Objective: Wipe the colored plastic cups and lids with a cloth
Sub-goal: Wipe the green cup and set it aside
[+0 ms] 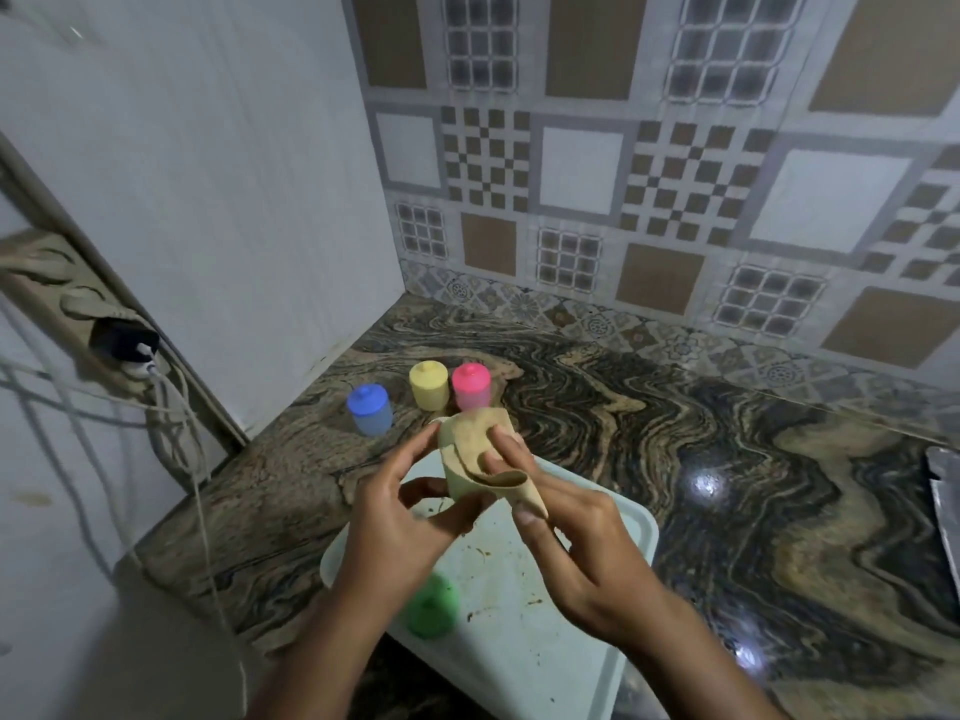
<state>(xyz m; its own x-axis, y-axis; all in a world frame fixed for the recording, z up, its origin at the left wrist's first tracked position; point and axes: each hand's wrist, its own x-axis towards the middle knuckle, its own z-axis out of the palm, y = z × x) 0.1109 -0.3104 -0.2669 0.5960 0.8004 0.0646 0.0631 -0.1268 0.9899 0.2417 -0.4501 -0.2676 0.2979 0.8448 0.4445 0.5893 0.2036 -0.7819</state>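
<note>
The left hand (410,506) gripped a pale cup (460,483) above the tray (636,527) while the right hand (566,532) pinched the cloth (480,433) against it (probably steadying it for wiping); capped cups waited near the counter's back-left corner.

place: home kitchen, probably | evidence: swirled stone counter (675,433); patterned wall tiles (623,174); wall socket (124,345)

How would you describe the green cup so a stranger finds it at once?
Look at the pale tray on the marbled counter, under the hands. The green cup stands at its near left edge, the only lidded cup on the tray; the blue, yellow and pink ones stand behind it on the counter.
</note>
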